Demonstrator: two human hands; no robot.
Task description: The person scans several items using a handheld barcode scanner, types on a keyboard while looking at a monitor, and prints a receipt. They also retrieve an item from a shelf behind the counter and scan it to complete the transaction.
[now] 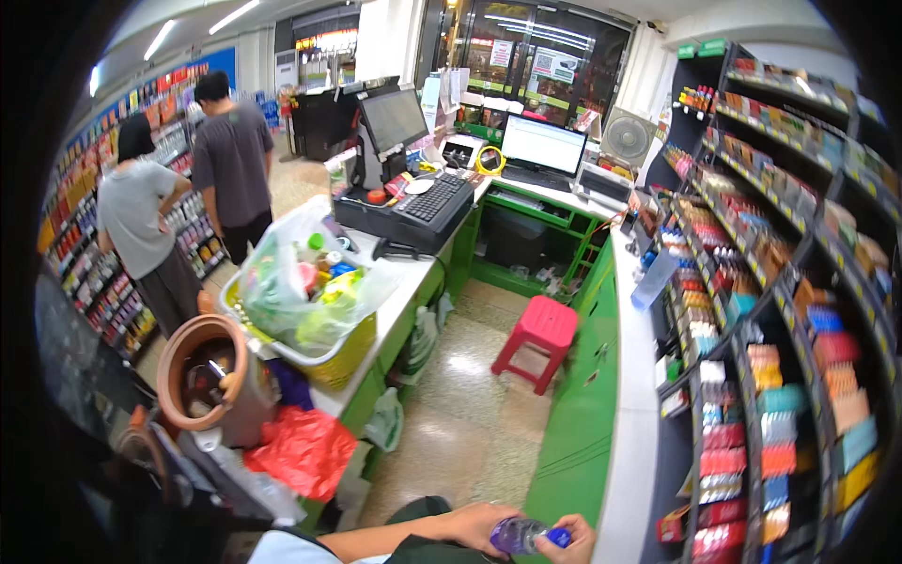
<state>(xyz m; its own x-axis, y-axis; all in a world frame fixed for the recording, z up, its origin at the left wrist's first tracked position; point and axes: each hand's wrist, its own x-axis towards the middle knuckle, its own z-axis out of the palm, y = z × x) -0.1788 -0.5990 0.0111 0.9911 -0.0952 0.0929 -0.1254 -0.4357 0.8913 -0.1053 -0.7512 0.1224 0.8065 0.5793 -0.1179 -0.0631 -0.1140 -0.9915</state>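
At the bottom of the view, my left hand (476,527) is wrapped around the body of a small clear plastic bottle (523,530) with a purple label. The bottle lies sideways above my lap. The fingers of my right hand (579,540) grip its blue-purple cap (559,537). Whether the cap is loose or tight cannot be told. Dark trousers (430,509) show behind my left forearm.
A yellow-green basket (345,359) with bagged goods stands on the left counter, near a brown pot (169,374) and a red plastic bag (310,451). A red stool (541,331) is ahead. Packed shelves (761,282) line the right. Two people (236,151) stand left.
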